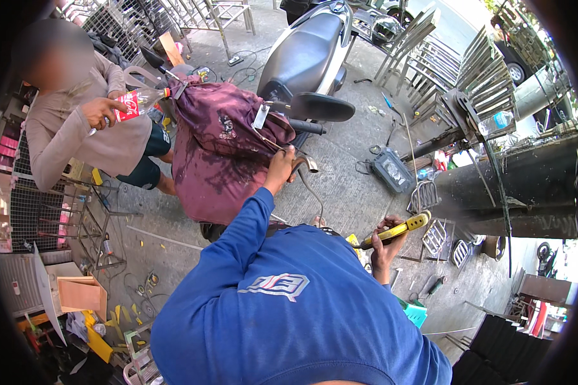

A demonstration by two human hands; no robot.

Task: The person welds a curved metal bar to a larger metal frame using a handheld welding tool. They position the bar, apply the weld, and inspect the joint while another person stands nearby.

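My left hand (280,169) is closed around a thin bent metal rod, beside the maroon cloth (218,167) draped over the front of a motor scooter (302,54). A curved, shiny tube end (310,165) sticks out to the right of its fingers. Past the hand, a small pale plate (261,117) stands by the scooter's mirror (322,107). My right hand (385,249) grips a long yellow tool (401,229) with a dark edge and holes near its tip; its exact kind is unclear. A thin cord (313,190) hangs below the left hand.
A person (87,122) on the left holds a clear bottle with a red label (138,104) over the cloth. A grey case (392,170) lies on the concrete, right. A large dark cylinder (514,186) and metal racks (437,64) stand farther right. Wood pieces (83,295) sit lower left.
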